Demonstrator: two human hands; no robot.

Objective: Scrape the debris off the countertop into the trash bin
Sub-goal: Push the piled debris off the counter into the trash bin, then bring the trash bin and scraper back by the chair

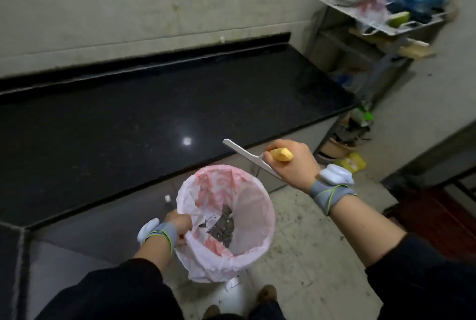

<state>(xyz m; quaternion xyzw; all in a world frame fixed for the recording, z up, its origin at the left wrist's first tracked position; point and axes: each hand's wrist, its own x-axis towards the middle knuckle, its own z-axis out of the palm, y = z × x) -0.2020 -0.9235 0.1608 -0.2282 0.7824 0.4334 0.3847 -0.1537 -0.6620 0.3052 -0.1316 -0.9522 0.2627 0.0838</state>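
Left hand [180,224]: grips bin liner [206,263] rim, fingers hidden. Right hand [293,165]: fist around scraper [251,156] handle. Trash bin [231,294]: mostly covered; debris [222,227] inside.

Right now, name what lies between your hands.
Head view: the open trash bin, debris inside, lies between the left hand gripping its rim and the right hand holding the scraper.

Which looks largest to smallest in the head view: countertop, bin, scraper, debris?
1. countertop
2. bin, though it is nearer the camera
3. scraper and debris: too alike to rank, since the scraper is longer but thinner
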